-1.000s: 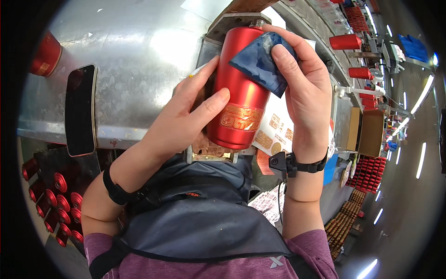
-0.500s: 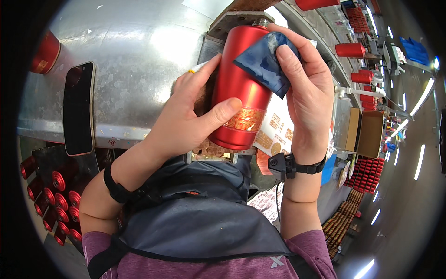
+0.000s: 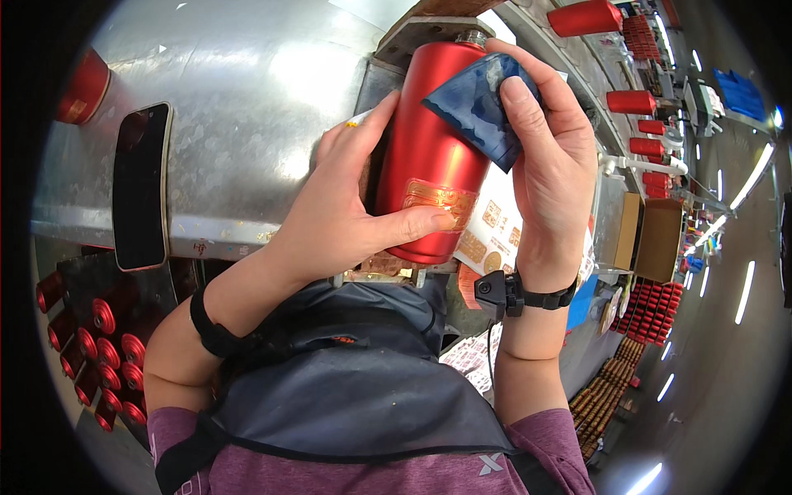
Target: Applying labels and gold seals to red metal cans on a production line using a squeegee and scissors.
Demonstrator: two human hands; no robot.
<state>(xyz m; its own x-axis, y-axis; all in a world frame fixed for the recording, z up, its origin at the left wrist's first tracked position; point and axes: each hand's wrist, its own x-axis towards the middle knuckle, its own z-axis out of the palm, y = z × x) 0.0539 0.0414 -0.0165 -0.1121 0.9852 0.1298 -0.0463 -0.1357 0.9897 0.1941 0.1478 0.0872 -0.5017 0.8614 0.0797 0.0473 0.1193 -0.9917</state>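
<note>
A glossy red bottle (image 3: 425,115) with a clear threaded neck (image 3: 470,39) lies tilted on a small metal stand (image 3: 394,48), its neck pointing away from me. My left hand (image 3: 330,198) steadies it, fingers along its left side and thumb pressed on the gold patterned band (image 3: 421,196) near its base. Pinched between thumb and fingers of my right hand (image 3: 554,157) is a dark blue, smeared square flat piece (image 3: 472,103). It rests against or just over the bottle's right side. The right index finger reaches up beside the neck.
A black phone (image 3: 140,190) and another red bottle (image 3: 86,87) stand on the metal table (image 3: 239,99). Printed gold-pattern sheets (image 3: 493,219) lie right of the bottle. Several red bottles (image 3: 107,355) fill a rack at lower left. More red bottles (image 3: 631,102) line the right side.
The bottle has turned slightly, bringing the gold band's left edge into view. My left thumb has slid right along the band. Red bottles at the far right have shifted.
</note>
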